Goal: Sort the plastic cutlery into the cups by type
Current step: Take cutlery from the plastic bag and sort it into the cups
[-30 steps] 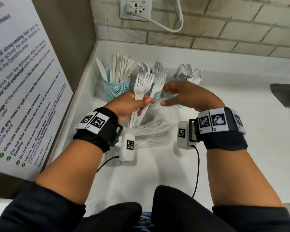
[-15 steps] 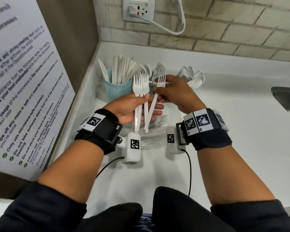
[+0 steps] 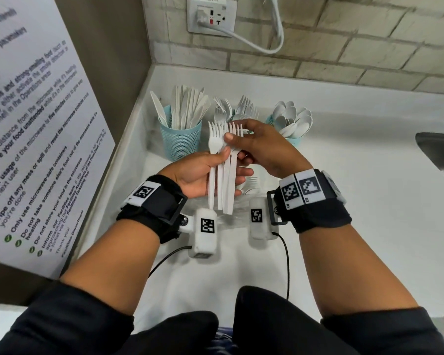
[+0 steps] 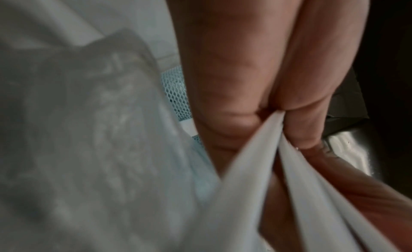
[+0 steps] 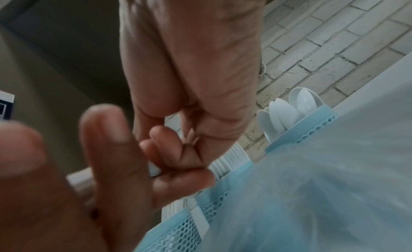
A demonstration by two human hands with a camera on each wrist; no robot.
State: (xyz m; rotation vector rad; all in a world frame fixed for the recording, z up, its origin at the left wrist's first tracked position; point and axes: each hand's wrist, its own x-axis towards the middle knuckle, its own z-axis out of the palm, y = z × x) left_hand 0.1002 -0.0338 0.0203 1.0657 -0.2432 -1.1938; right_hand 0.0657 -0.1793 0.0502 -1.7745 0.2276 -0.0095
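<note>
Several white plastic forks (image 3: 222, 175) stand upright as a bundle in my left hand (image 3: 223, 162), which grips their handles. My right hand (image 3: 235, 139) pinches the fork heads with thumb and fingers. Behind the hands are three blue mesh cups: the knife cup (image 3: 180, 139) on the left, the fork cup (image 3: 239, 108) in the middle, mostly hidden, and the spoon cup (image 3: 290, 124) on the right. The left wrist view shows the fork handles (image 4: 256, 167) fanning out of my palm. In the right wrist view the spoons (image 5: 289, 111) stand in their cup.
A clear plastic bag (image 3: 244, 193) with more cutlery lies on the white counter (image 3: 344, 201) under my hands. A printed notice (image 3: 36, 149) covers the left wall. A sink (image 3: 441, 155) is at the right edge, and a socket with a cable (image 3: 210, 19) is on the brick wall.
My right hand brought one more fork against the bundle and now pinches the heads together. Both hands have drawn slightly back from the cups.
</note>
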